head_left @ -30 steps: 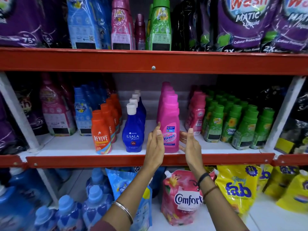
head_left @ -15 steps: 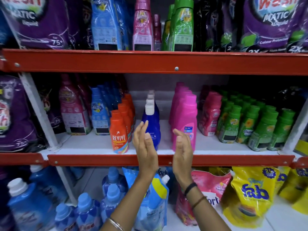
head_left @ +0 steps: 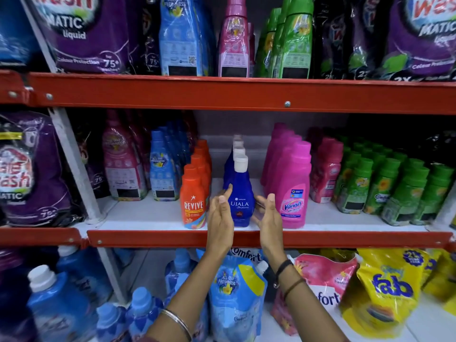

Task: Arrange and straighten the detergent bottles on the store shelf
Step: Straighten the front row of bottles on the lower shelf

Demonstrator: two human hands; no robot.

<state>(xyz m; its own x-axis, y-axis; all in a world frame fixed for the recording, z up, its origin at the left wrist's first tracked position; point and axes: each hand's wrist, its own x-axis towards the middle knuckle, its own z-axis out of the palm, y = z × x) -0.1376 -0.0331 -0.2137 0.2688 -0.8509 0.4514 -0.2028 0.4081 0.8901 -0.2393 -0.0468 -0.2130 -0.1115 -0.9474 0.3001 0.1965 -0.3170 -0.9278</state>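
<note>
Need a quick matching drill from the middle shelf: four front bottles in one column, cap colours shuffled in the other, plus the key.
Things:
1. Revive bottle
2. Ujala bottle
3. Vanish bottle
4. Comfort bottle

Cap colours:
A. white
B. green
C. orange
D. pink

Pairs: 1-C, 2-A, 3-D, 4-B

The left hand and right hand flank the Ujala bottle, open.

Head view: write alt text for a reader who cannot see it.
A person's left hand and right hand, both open, flank a blue Ujala bottle at the front of a red-edged store shelf. It stands upright between an orange Revive bottle and a pink Vanish bottle, each heading a row.
</note>
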